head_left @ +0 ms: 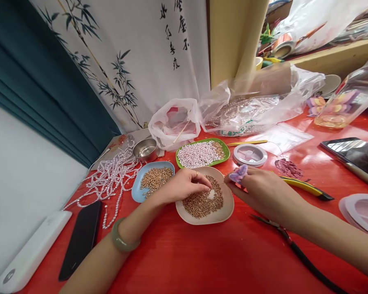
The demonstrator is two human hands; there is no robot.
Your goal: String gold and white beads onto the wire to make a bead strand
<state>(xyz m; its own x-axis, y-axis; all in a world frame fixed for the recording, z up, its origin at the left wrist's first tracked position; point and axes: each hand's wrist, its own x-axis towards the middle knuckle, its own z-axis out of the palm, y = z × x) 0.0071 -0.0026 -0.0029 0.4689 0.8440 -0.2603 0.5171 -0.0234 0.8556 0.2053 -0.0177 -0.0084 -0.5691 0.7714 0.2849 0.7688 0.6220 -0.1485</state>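
Note:
My left hand [188, 184], with a green bangle on its wrist, reaches over a beige plate [207, 220] of small gold beads [202, 204]. Its thumb and forefinger are pinched together above the beads; whatever is between them is too small to make out. At the plate's right edge, my right hand [260, 185] is closed around a purple beaded piece [238, 174], which sticks up between the fingers. A thin line, perhaps wire, runs from its fingertips toward the plate. The undersides of the right fingers are hidden.
Behind the plate sit a green tray [227, 152] of pale pearl beads and a blue plate [136, 192] of gold beads. Pearl strands [118, 171], a metal bowl [145, 150] and a black phone [81, 241] lie left. Wire spools [250, 155], yellow-black tweezers [309, 188] and pliers [282, 230] lie right.

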